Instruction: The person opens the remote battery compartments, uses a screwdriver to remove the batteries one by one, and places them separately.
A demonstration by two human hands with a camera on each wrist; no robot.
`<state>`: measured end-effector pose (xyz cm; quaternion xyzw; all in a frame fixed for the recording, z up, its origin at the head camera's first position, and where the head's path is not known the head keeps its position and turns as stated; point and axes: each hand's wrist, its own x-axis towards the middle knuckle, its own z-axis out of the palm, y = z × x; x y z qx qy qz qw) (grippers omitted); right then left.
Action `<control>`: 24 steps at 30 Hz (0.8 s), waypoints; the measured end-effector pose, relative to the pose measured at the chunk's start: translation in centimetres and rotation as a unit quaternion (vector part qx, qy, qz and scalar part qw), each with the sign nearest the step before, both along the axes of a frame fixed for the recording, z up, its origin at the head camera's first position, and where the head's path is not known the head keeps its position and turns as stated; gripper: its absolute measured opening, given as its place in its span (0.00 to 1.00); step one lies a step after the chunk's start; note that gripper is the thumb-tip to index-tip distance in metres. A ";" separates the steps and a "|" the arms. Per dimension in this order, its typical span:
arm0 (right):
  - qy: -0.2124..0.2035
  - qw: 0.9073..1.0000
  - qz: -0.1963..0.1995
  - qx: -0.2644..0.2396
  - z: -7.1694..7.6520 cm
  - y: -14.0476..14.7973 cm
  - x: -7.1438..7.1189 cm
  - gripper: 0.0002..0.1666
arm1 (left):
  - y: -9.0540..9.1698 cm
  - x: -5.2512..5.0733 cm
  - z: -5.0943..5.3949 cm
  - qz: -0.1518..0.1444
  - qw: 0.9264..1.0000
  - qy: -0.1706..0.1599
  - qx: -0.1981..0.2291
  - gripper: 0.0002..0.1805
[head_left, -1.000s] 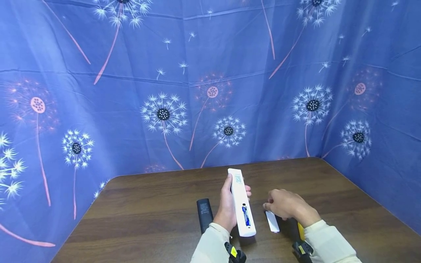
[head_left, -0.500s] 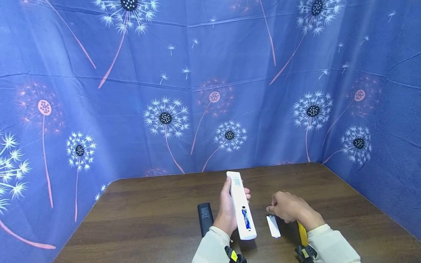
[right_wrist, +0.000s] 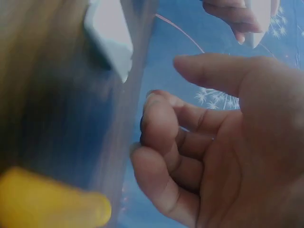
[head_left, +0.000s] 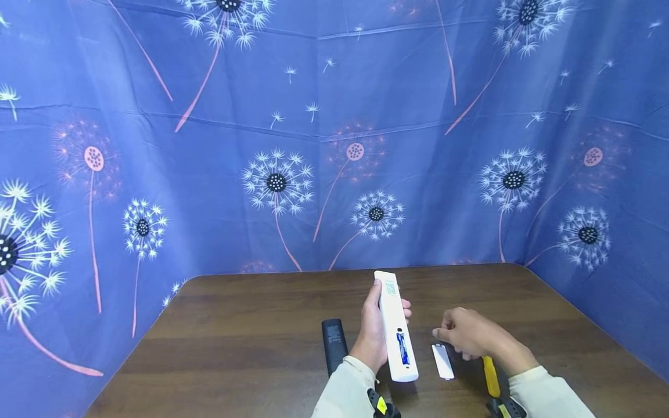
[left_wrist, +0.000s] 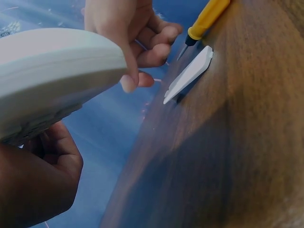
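Above the brown table [head_left: 235, 342], entry one of my list: white remote control [head_left: 393, 313], back face up, battery bay uncovered, blue battery [head_left: 403, 348] inside; one cell or more, I cannot tell. Left hand [head_left: 370, 337]: clamped round the white remote control, thumb along one edge, fingertips showing past the other. Right hand [head_left: 478, 337]: holding nothing, fingers loosely bent, thumb apart from forefinger.

Handling note, by my judgement: work at the bay wants a firm, level left grip, back upward, lest the battery tip out; the white panel [head_left: 443, 363], seemingly the bay's cover, suits a light pinch at its long edges, small end tabs spared.

Positions: white panel, resting on the table, just below the right thumb tip, not touching it; white remote control, left of the right hand, apart from it; yellow-handled tool [left_wrist: 206, 21], beside the right wrist; black device [head_left: 333, 342], left of the left hand, partly hidden by my sleeve view
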<state>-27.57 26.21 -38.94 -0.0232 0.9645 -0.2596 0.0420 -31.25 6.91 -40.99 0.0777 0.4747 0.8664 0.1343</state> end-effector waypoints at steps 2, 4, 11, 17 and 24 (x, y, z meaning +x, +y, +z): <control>0.001 1.000 0.010 -0.003 0.0 0.2 0.2 0.11 | -0.2 -0.2 0.1 0.001 1.000 0.001 -0.001 0.41; 0.004 1.000 0.018 -0.007 0.1 0.4 0.4 0.11 | -0.5 -0.4 0.2 0.004 1.000 0.005 -0.003 0.42; 0.039 0.999 0.031 0.022 0.3 1.6 0.8 0.11 | -0.9 -0.4 0.2 0.020 1.000 0.008 0.004 0.41; 0.069 0.994 0.005 0.086 0.0 3.0 1.1 0.10 | -0.2 0.1 -0.3 0.019 1.000 -0.010 0.008 0.40; 0.063 0.986 -0.001 0.157 -0.1 4.3 1.0 0.12 | 0.2 0.0 -0.1 0.022 1.000 -0.009 0.016 0.40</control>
